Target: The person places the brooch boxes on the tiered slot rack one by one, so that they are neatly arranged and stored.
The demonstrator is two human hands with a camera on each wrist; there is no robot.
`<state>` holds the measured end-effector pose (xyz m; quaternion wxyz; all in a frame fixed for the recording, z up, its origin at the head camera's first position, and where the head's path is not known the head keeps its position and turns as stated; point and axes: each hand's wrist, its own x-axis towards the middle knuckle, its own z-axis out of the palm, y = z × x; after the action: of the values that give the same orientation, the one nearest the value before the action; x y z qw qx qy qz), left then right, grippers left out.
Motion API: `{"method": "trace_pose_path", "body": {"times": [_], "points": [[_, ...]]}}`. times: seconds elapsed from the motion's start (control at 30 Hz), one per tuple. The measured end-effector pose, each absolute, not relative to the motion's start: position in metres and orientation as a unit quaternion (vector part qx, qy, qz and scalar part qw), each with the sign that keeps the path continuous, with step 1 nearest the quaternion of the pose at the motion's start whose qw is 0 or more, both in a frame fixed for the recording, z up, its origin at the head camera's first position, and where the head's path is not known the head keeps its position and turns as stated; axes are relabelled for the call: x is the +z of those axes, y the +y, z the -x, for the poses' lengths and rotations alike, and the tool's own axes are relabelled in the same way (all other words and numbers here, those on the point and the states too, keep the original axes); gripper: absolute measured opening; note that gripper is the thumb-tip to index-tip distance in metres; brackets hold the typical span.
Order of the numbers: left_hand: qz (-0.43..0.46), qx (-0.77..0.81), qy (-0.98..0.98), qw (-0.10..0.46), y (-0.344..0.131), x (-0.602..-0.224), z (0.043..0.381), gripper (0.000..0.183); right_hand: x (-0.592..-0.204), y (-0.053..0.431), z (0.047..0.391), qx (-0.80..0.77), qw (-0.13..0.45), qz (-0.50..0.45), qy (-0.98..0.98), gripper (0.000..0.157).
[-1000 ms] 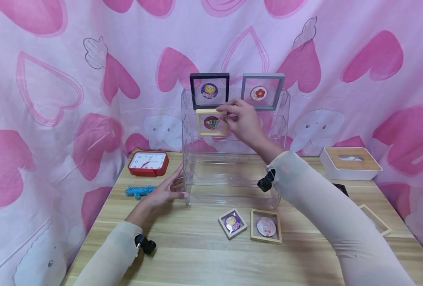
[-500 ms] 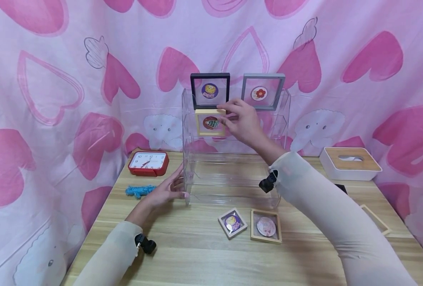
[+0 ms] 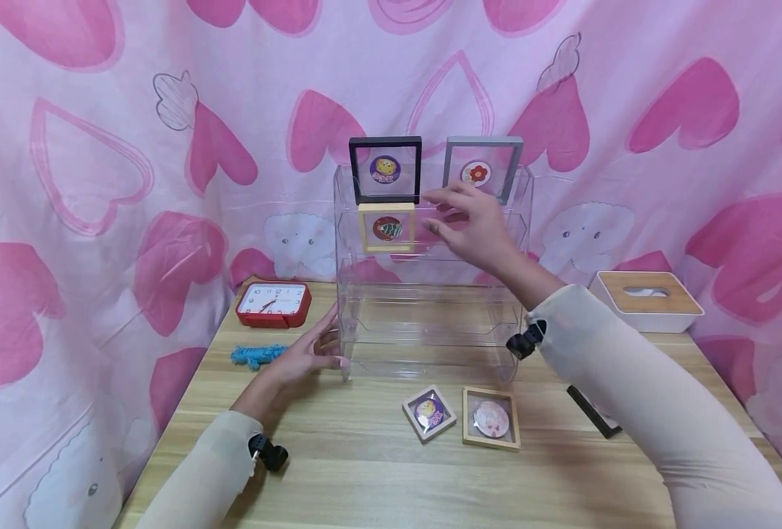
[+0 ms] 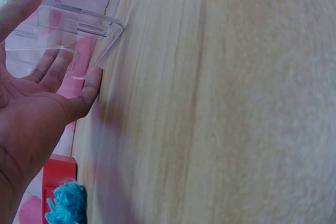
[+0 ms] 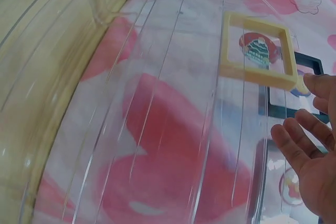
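Observation:
A clear tiered display rack stands on the table. On its top tier are a black frame with a purple badge and a grey frame with a flower badge. One tier lower, at the left, stands a small yellow frame with a red and green badge. My right hand hovers just right of that yellow frame, fingers loosely bent and holding nothing; the right wrist view shows a gap between them. My left hand rests against the rack's lower left side with fingers spread.
In front of the rack lie a small pale frame and a wooden frame. A red clock and a blue yarn bundle are at the left. At the right are a tissue box and a dark frame, partly under my sleeve.
My right hand has let go of the yellow frame and moved a little right. The yellow frame stays on the second tier. My left hand has not moved.

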<state>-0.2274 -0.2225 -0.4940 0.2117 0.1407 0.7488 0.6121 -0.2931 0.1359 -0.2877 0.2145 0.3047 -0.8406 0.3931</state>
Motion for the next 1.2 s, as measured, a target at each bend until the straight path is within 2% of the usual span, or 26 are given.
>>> {"method": "trace_pose_path", "body": {"times": [0.6,1.2], "points": [[-0.122,0.608,0.755,0.214,-0.222,-0.493,0.225,0.113,-0.298,0.200,0.260,0.340,0.203,-0.312,-0.863,0.045],[-0.128,0.604,0.758,0.209,-0.221,-0.493,0.225,0.113,-0.319,0.250,0.225,0.310,0.215,-0.328,-0.866,0.041]]}}
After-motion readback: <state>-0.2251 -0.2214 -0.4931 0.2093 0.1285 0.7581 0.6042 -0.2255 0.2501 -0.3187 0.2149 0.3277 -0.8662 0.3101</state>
